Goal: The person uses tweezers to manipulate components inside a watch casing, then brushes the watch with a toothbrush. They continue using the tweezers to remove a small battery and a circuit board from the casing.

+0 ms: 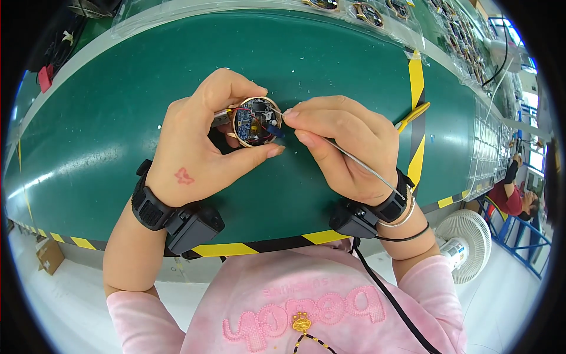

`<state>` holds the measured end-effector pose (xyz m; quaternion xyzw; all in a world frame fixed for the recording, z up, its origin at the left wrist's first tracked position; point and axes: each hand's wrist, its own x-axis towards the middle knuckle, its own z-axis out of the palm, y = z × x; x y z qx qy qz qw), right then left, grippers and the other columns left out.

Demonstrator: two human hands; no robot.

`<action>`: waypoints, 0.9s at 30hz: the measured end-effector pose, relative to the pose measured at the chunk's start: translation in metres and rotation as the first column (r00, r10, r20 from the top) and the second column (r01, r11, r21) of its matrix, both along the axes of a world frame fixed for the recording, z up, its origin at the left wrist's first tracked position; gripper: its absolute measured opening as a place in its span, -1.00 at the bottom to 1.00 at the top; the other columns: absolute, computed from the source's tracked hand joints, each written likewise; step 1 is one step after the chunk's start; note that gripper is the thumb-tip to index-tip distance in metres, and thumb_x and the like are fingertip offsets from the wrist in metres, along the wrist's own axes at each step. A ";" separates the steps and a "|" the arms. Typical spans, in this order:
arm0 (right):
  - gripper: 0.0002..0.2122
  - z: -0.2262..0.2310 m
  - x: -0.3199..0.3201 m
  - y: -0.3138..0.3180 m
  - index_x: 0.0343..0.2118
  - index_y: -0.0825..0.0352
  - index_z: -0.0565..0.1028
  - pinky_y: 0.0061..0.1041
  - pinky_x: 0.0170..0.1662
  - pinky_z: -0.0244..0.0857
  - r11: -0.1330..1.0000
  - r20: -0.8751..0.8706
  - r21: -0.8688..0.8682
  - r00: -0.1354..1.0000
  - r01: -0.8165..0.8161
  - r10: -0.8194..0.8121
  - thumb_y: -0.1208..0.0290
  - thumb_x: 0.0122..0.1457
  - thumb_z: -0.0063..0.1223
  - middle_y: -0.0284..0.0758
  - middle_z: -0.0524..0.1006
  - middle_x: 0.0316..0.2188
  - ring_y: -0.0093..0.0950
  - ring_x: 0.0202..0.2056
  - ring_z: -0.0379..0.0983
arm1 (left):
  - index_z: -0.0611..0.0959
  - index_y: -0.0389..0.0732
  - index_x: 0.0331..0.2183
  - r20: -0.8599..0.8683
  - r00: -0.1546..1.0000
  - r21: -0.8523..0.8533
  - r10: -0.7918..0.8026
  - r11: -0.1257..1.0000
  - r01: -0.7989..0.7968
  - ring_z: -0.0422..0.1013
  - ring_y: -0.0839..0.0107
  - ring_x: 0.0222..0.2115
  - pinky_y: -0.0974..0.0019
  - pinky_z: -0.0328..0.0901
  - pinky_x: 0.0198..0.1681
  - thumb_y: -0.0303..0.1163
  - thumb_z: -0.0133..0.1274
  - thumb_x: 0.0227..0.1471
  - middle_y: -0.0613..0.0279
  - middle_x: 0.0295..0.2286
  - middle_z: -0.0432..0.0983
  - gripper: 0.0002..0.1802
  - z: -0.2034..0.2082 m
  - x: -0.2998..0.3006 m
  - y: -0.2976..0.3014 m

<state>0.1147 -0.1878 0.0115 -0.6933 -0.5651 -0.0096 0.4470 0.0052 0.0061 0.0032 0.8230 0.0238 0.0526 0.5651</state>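
Observation:
My left hand (197, 138) grips a round device with a gold-coloured rim and an exposed circuit board (252, 122), its thumb and fingers around the edge. Red wires and a small dark blue part show on the open face. In my right hand (348, 141) is a thin metal rod-like tool (361, 161), pinched between thumb and fingers. Its fine tip reaches the right side of the board; whether it touches is too small to tell. A flat connector piece (221, 118) juts from the device's left side, partly covered by my left fingers.
A yellow-handled tool (414, 116) lies right of my right hand, on yellow-black tape (416, 79) across the green table (88, 141). Trays of round devices (370, 14) stand along the far edge. A white fan (464, 245) and a person in red (514, 197) are at the right.

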 end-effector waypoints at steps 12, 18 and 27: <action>-0.87 -0.001 -0.004 0.000 -0.30 0.41 0.55 -0.49 -0.30 0.48 1.000 -0.057 0.009 0.998 -0.001 0.002 0.69 0.07 0.15 -0.21 0.63 -0.34 -0.31 -0.33 0.60 | 0.50 -0.25 -0.11 0.017 1.000 -0.016 0.017 1.000 -0.017 0.48 0.43 -0.15 0.37 0.36 -0.06 -0.60 0.40 -0.27 0.21 -0.23 0.52 -0.39 0.001 0.001 -0.001; -0.92 0.001 -0.014 0.003 -0.26 0.47 0.51 -0.54 -0.25 0.50 0.989 -0.529 0.007 0.840 0.145 -0.119 0.64 0.23 0.00 -0.21 0.61 -0.36 -0.44 -0.32 0.61 | 0.54 -0.22 -0.15 0.135 0.991 0.024 0.016 1.000 -0.020 0.53 0.38 -0.26 0.39 0.42 -0.19 -0.58 0.39 -0.28 0.22 -0.28 0.54 -0.43 -0.009 0.002 -0.002; -0.90 0.002 -0.015 0.003 -0.26 0.50 0.45 -0.56 -0.24 0.51 0.996 -0.567 -0.032 0.818 0.088 -0.091 0.60 0.29 -0.10 -0.20 0.57 -0.36 -0.47 -0.31 0.60 | 0.57 -0.19 -0.18 0.183 0.982 0.034 0.043 0.998 -0.050 0.54 0.40 -0.37 0.45 0.41 -0.36 -0.56 0.38 -0.28 0.25 -0.32 0.56 -0.48 -0.012 0.002 -0.004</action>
